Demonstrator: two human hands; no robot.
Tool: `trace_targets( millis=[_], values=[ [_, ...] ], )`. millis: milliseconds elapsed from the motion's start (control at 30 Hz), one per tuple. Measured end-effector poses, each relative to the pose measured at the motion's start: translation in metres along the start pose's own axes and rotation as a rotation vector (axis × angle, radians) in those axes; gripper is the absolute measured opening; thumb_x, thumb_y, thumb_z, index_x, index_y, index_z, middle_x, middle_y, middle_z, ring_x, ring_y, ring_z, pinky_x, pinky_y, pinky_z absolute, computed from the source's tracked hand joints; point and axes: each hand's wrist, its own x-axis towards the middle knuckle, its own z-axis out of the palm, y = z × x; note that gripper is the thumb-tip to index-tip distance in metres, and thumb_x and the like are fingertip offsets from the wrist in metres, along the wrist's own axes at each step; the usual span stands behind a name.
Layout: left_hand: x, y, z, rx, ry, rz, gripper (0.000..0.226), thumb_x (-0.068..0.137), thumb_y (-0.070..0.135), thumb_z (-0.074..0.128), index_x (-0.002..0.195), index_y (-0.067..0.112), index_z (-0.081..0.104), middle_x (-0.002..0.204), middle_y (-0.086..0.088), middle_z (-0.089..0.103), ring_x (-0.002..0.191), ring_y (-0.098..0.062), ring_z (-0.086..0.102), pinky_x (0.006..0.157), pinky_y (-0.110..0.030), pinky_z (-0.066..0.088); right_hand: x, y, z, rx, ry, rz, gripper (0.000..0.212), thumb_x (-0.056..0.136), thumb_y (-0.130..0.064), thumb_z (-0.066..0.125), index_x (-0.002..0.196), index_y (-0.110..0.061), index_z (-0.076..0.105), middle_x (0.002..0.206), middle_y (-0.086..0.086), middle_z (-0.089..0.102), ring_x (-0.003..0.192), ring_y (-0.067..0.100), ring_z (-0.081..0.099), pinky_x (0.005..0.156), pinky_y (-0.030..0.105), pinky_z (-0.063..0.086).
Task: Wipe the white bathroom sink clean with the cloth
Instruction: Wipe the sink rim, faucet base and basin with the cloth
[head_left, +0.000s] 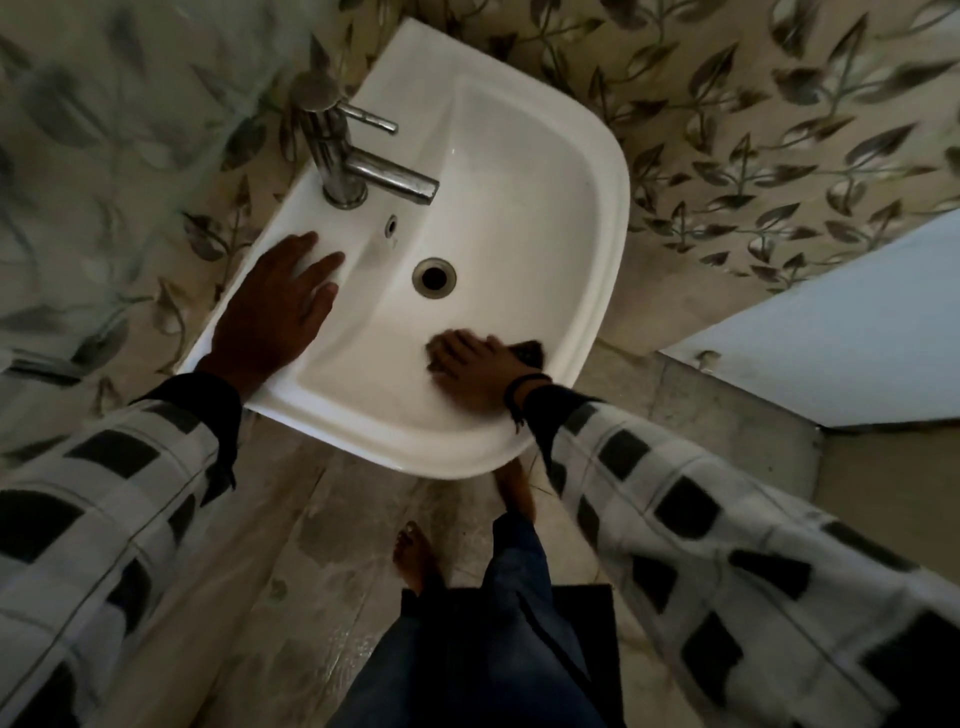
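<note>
The white bathroom sink (524, 171) fills the middle of the view, its drain (434, 277) near the centre of the bowl. My left hand (275, 312) lies flat, fingers spread, on the sink's left rim below the tap. My right hand (472, 369) presses a dark cloth (530, 351) against the bowl's near right wall. Only a small dark corner of the cloth shows past my fingers. The hand is blurred.
A chrome tap (358, 166) with a lever stands at the sink's back left, its spout over the bowl. Leaf-patterned tiles cover the walls. A pale blue door (852, 332) is at the right. My bare feet stand on the wet floor (332, 561) below the sink.
</note>
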Motion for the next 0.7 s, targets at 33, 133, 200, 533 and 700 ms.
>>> trace_targets(
  millis=[33,133,200,533,700],
  values=[
    [0.000,0.000,0.001,0.004,0.002,0.002,0.043,0.106,0.035,0.046,0.145,0.018,0.053,0.153,-0.001,0.038,0.140,-0.035,0.042,0.119,-0.044,0.033,-0.006,-0.008,0.005,0.046,-0.042,-0.056,0.062,0.104,-0.052,0.017,0.158,-0.027,0.000,0.166,-0.004,-0.003,0.152,0.020,-0.001,0.120,0.046,0.004],
    [-0.003,-0.003,0.004,0.014,0.010,0.003,0.044,0.107,0.036,0.044,0.145,0.016,0.053,0.151,0.000,0.038,0.140,-0.037,0.042,0.118,-0.046,0.034,-0.009,-0.009,0.006,0.070,-0.055,-0.069,0.062,0.104,-0.052,0.015,0.157,-0.027,-0.002,0.166,-0.004,-0.006,0.152,0.019,-0.004,0.121,0.046,0.004],
    [0.000,-0.006,0.004,0.046,-0.001,0.034,0.045,0.107,0.038,0.044,0.142,0.012,0.056,0.149,-0.003,0.043,0.137,-0.038,0.046,0.117,-0.045,0.034,-0.006,-0.007,0.004,0.056,-0.086,-0.076,0.064,0.103,-0.054,0.016,0.158,-0.027,-0.004,0.166,-0.004,-0.008,0.152,0.018,-0.005,0.121,0.046,0.003],
    [0.054,0.038,0.000,0.015,-0.214,0.077,0.055,0.097,0.038,0.049,0.146,0.011,0.045,0.144,-0.018,0.048,0.131,-0.039,0.043,0.108,-0.048,0.041,-0.001,-0.005,0.008,0.080,-0.092,-0.077,0.068,0.101,-0.058,0.018,0.158,-0.027,-0.004,0.165,-0.007,-0.011,0.152,0.016,-0.009,0.121,0.046,-0.002],
    [0.057,0.034,0.010,0.033,-0.226,0.086,0.059,0.093,0.036,0.047,0.144,0.006,0.046,0.144,-0.022,0.046,0.133,-0.042,0.042,0.112,-0.047,0.034,0.000,-0.005,0.010,0.106,-0.078,-0.072,0.067,0.102,-0.057,0.019,0.158,-0.027,-0.003,0.165,-0.008,-0.010,0.152,0.015,-0.008,0.122,0.045,-0.003]
  ],
)
